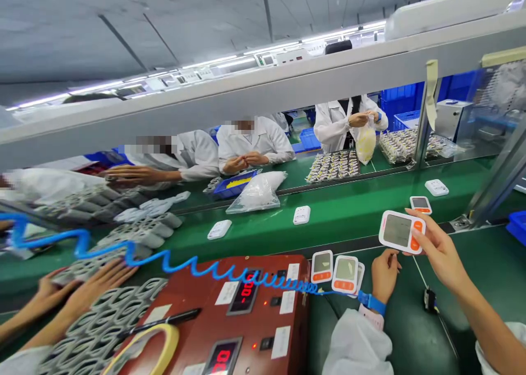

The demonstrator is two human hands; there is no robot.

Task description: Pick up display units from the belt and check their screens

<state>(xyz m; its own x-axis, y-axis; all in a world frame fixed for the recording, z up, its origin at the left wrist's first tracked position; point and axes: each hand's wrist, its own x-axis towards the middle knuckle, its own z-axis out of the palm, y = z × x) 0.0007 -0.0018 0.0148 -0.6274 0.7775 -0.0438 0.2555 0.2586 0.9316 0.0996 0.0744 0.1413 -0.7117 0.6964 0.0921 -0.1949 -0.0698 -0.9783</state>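
The left hand [384,273], wearing a blue wrist strap [372,302], curls loosely closed, holding nothing, just beside stacked white-and-orange display units [345,274] on the green tabletop [485,271]. At two o'clock, the right hand [438,249] pinches another white-and-orange display unit [400,231] between its fingers [417,221].

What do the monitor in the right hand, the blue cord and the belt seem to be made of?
Monitor: probably hard plastic, glossy white shell with an orange edge and a grey screen.
Cord: likely flexible plastic or rubber, given its springy blue coils.
Belt: seemingly matte green rubber or PVC, flat with little shine.
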